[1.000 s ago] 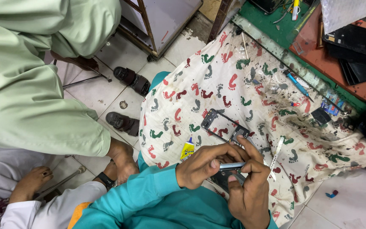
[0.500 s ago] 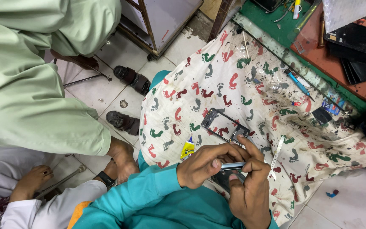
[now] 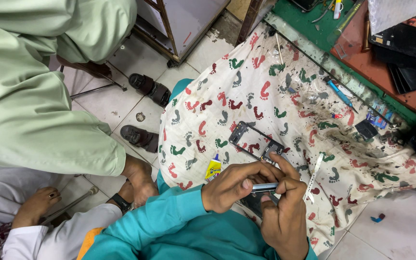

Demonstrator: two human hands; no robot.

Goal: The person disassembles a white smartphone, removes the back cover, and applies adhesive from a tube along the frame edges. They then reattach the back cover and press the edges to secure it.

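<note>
Teal sleeves at the bottom of the view, left hand (image 3: 234, 185) pinched around a slim silver tool (image 3: 265, 187), right hand (image 3: 285, 216) curled shut beneath it, gripping a dark part mostly hidden by the fingers; cannot tell exactly what. Just above, an empty black phone frame (image 3: 256, 140) flat on the footprint-patterned cloth (image 3: 285, 86), a small yellow glue tube (image 3: 213, 168) near the cloth's lower left edge, a thin white strip (image 3: 314, 175) beside the right hand. Likely trouble: tool tip slipping off the hidden part and jabbing a finger, or small bits rolling off the draped cloth onto the tiled floor (image 3: 405, 226). Tight on the left, with another person's green sleeve (image 3: 39, 106) close by; more open cloth up and to the right, ending at the cluttered green surface (image 3: 314, 24) edge.
</note>
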